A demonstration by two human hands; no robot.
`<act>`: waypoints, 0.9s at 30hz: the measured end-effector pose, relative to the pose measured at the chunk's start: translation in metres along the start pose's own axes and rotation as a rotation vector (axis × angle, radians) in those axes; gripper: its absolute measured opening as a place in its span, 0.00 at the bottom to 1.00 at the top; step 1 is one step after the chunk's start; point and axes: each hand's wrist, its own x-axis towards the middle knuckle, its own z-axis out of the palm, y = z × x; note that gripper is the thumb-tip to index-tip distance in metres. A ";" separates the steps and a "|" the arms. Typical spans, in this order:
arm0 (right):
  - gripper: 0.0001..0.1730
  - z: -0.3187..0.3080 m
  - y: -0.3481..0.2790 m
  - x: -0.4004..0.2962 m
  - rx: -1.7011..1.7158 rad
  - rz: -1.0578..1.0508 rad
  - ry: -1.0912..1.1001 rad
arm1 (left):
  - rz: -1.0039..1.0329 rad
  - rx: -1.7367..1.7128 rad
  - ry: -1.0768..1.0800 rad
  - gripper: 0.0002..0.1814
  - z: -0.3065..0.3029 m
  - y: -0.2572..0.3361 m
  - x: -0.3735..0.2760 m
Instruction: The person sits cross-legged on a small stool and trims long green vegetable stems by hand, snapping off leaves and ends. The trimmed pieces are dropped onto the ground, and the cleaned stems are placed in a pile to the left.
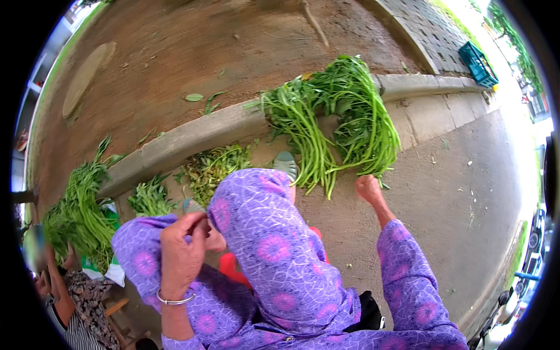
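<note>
My left hand (183, 249), with a silver bangle (175, 301) at its wrist, is raised over my lap beside my knees. Its fingers are curled in and I see nothing between them. My right hand (369, 188) is closed at the lower tips of a large pile of long-stemmed leafy greens (380, 131), which look like water spinach. Whether it grips a stem is hidden. The pile lies across the curb (218, 127) and the pavement, its stems fanned toward me. Between the curb and my feet is a heap of yellowish leaves and trimmings (218, 168).
A small bunch of greens (151, 197) and a bigger heap (83, 210) lie to the left, near a seated person (83, 302). Part of a red stool (234, 269) shows beneath me. A teal crate (478, 64) stands far right; vehicles (531, 258) are at the right edge.
</note>
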 end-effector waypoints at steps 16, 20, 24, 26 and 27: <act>0.10 0.006 -0.081 -0.007 -0.156 -0.278 -0.168 | 0.321 0.100 -0.156 0.06 0.066 0.019 -0.011; 0.09 0.001 -0.064 0.003 -0.193 -0.324 -0.076 | 0.345 0.116 -0.190 0.06 0.064 0.013 -0.009; 0.09 -0.016 -0.054 0.022 -0.258 -0.351 0.025 | 0.206 0.216 -0.342 0.07 0.048 0.015 -0.010; 0.14 -0.031 -0.080 0.027 -0.208 -0.172 -0.064 | 0.239 0.197 -0.277 0.08 0.040 0.013 -0.015; 0.13 -0.036 -0.065 0.033 -0.183 -0.159 0.069 | 0.247 0.186 -0.282 0.07 0.038 0.019 -0.013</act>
